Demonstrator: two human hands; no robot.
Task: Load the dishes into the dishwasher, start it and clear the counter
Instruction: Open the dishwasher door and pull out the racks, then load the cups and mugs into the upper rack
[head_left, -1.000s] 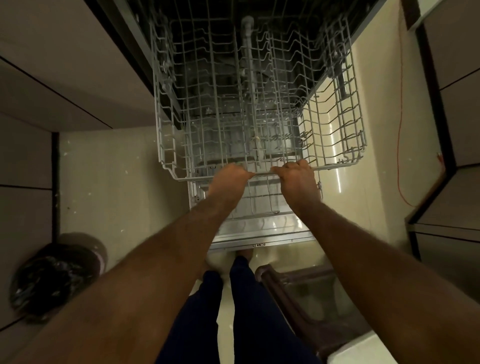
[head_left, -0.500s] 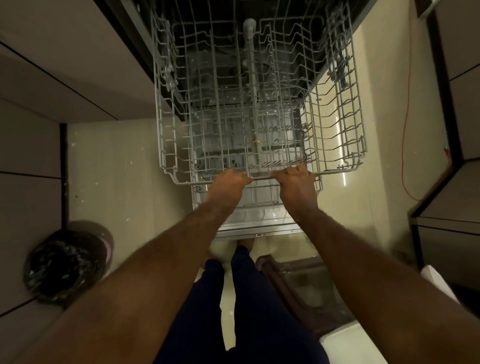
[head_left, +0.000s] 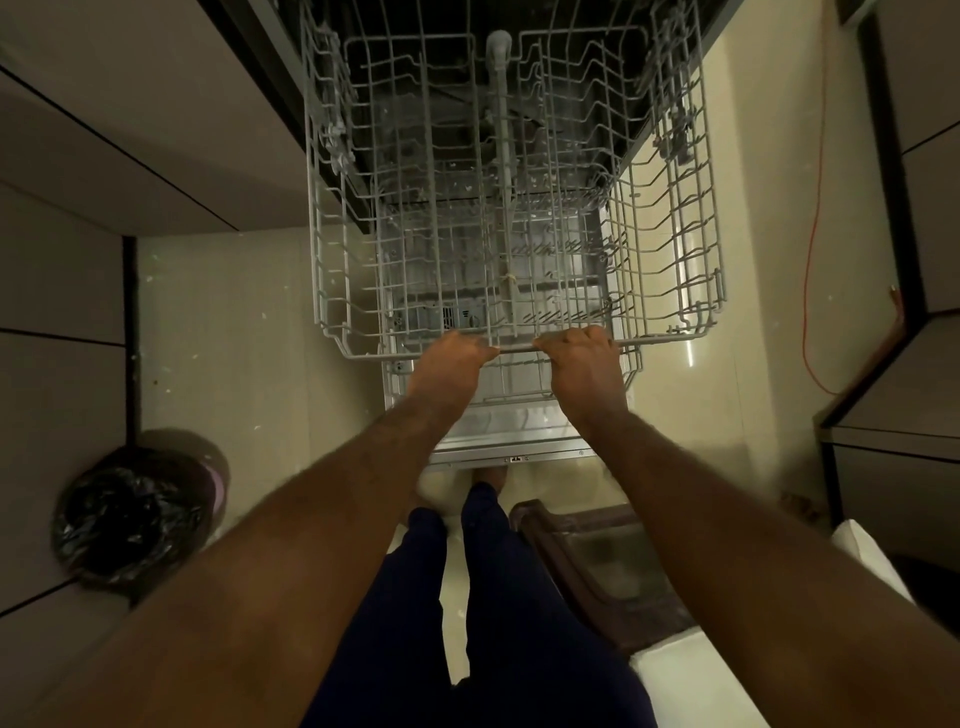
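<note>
Head view.
- Upper rack (head_left: 363, 356): grey wire, extended out of the dishwasher above the open door (head_left: 511, 448). Its long axis runs away from me into the dark cavity, and its front rim faces me.
- My left hand (head_left: 449, 359) and right hand (head_left: 584, 361): fingers curled over that front rim, side by side near its middle.
- Lower rack (head_left: 519, 385): beneath.
- Black-lined bin (head_left: 130, 519): on the floor, left.

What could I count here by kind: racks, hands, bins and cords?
Grey wire dishwasher racks: 2 (upper rack, lower rack)
Bare hands gripping the upper rack's front rim: 2 (left hand, right hand)
Round bin lined with a black bag: 1
Thin orange cord: 1
Total: 6
</note>
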